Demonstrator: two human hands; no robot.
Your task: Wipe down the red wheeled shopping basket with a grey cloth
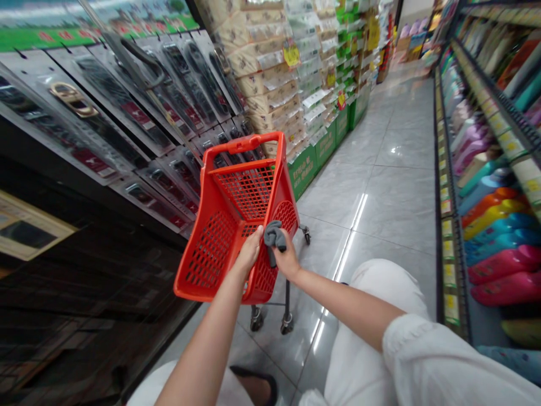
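Observation:
A red plastic shopping cart (276, 186) with perforated sides stands on the floor in front of me, its basket showing nothing inside. My left hand (251, 248) is closed over the cart's near side rim, thumb up. Just to its right, my right hand (288, 258) grips a bunched dark grey cloth (274, 235) against the outside of that same side. Part of the cloth hangs below the fingers. The fingers of both hands are partly hidden.
Packaged belts (105, 113) hang on a rack at the left. Beyond the cart, stacked tissue packs (270, 73) stand on green boxes (325, 149). Shelves of colourful bottles (502, 237) line the right. A glossy tiled floor (380, 186) runs between.

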